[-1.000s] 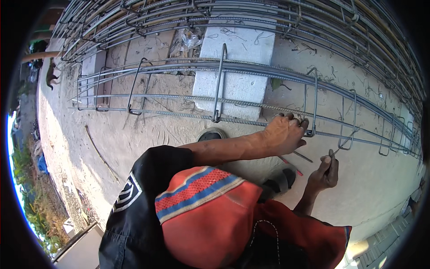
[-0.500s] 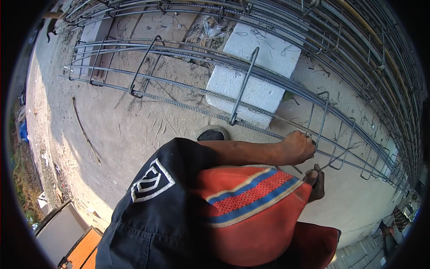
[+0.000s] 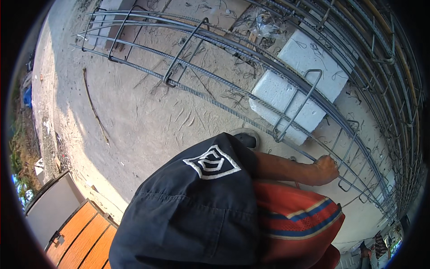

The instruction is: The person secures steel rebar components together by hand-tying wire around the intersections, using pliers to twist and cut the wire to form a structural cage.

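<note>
My left hand (image 3: 326, 171) is closed in a fist at the near bottom bar of a long rebar cage (image 3: 210, 99), close to a bent stirrup (image 3: 347, 157). What its fingers hold, if anything, is hidden. The cage is built of ribbed steel bars with rectangular stirrups spaced along it. It passes over a white block (image 3: 286, 101). My right hand is out of sight, behind my raised knee in red cloth with a blue stripe (image 3: 309, 219).
More stacked rebar cages (image 3: 380, 58) fill the right and far right. A second white block (image 3: 313, 58) lies beyond the first. Loose tie wires and a stick (image 3: 94, 107) lie on the concrete ground. An orange slatted panel (image 3: 85, 237) stands at lower left.
The view has shifted, so the cage and blocks sit differently in it. My left hand stays at the near bar, farther along to the right. My right hand has gone out of view behind the knee.
</note>
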The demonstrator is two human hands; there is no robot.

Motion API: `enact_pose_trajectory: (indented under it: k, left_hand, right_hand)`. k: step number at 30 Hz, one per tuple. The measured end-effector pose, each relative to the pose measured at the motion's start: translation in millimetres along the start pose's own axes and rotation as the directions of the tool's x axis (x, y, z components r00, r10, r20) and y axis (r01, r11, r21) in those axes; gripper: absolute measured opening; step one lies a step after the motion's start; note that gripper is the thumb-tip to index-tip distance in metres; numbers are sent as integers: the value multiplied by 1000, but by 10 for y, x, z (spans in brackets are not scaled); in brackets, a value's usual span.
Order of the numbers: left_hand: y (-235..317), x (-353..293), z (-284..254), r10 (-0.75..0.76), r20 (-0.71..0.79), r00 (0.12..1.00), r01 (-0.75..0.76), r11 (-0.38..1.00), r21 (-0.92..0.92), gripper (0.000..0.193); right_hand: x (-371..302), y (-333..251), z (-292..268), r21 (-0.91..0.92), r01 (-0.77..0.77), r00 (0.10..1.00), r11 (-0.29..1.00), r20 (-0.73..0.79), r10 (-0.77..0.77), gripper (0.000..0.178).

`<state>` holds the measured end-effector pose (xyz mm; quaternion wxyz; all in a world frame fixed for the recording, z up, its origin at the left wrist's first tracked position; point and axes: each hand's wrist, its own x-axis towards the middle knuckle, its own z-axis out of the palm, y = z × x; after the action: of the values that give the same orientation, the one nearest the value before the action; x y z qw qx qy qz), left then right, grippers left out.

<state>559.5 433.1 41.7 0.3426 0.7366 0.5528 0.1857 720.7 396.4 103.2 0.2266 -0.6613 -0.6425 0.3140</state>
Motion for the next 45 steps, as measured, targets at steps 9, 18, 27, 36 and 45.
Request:
enact_pose_trajectory:
  k: [9,18,27,36,45]
  left_hand:
    - [1,-25,-50,-58,-50,997,56,998,-36,31]
    - [73,63,-75,-199,-14,980,199,980,26,36]
    - [235,-64,-211,-351,5,936,351,936,32,31]
    - [235,158,-90,-370,27,929,365,924,113,35]
    - [219,158,42,-262,-113,958,278,946,164,35]
  right_hand:
    - [444,435,-461,-34,170,975,985,153,-163,44]
    - [937,795,-348,210,397,867,894,234,-440,33]
    - [1162,655,-49,644,265,819,717,242,-520,26]
    - [1313,868,-436,564,239,929,790,103,-355,21]
    - [1149,943,-452,412,284,935,866,79,-345,17]
